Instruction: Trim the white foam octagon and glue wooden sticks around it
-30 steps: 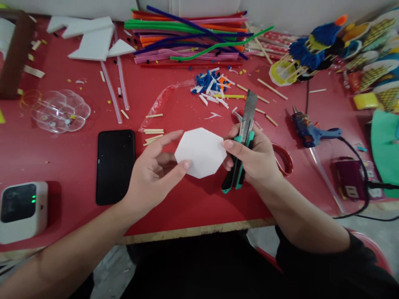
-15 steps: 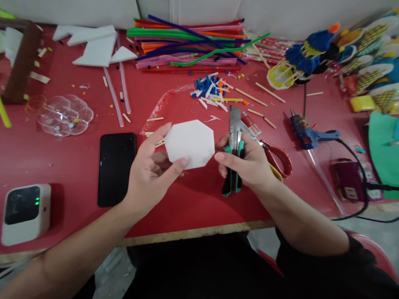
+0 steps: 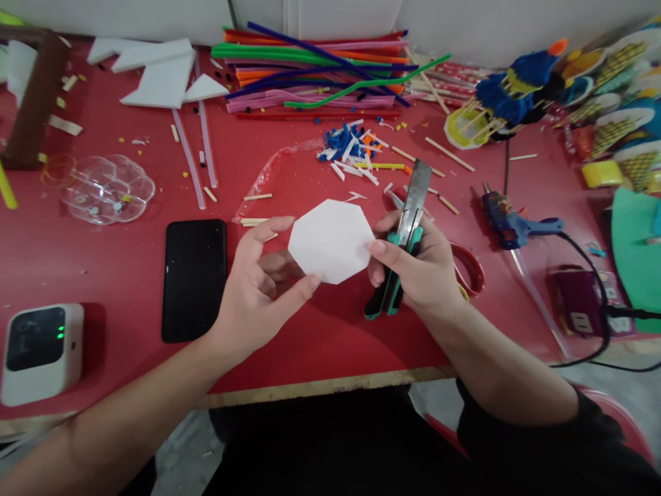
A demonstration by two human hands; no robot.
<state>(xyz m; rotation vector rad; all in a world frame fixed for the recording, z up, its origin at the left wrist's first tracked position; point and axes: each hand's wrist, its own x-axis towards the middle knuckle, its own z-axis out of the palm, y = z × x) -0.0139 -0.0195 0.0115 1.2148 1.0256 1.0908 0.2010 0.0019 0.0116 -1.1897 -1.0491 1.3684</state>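
Observation:
Between thumb and fingers, my left hand [image 3: 263, 282] grips a white many-sided piece of board [image 3: 331, 241] by its left and lower edges. The piece is held up above the table with its flat face toward me. My right hand [image 3: 421, 265] is closed around a black and green utility knife [image 3: 395, 269], its wide metal blade [image 3: 417, 189] out and pointing up and away. My right thumb tip touches the right edge of the white piece. Red-handled scissors [image 3: 469, 267] lie on the table, partly hidden behind my right hand.
A black phone [image 3: 193, 282] lies left of my left hand, near a white device [image 3: 44, 355]. Farther back are colourful pipe cleaners [image 3: 315, 69], white board offcuts [image 3: 158, 72] and small scraps [image 3: 348, 145]. A blue glue gun [image 3: 516, 217] with its cord lies on the right.
The white piece has turned and shifted slightly right. The knife has tilted, its blade now leaning right, and my right thumb has come onto the piece's edge.

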